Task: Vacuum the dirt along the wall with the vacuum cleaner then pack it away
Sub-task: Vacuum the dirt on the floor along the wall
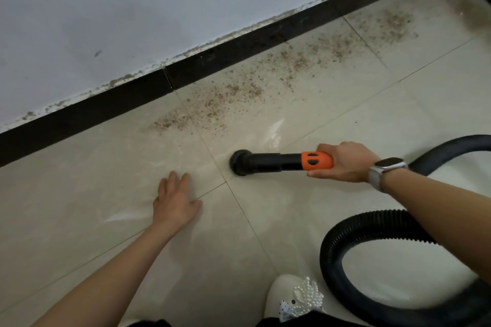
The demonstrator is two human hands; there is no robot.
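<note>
A white shoe (292, 297) sits beside the looping hose (342, 225). The right hand (342, 162) grips the vacuum nozzle (265, 162), apparently touching the floor (79, 220), short of the dirt (233, 93); the left hand (175, 202) lies flat, fingers spread.

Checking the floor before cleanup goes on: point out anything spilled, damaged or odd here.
Brown gritty dirt is scattered in a band on the tiles along the black skirting. The wall's paint edge above the skirting looks chipped and crumbly. The vacuum nozzle, held by the right hand, sits short of the dirt.
</note>
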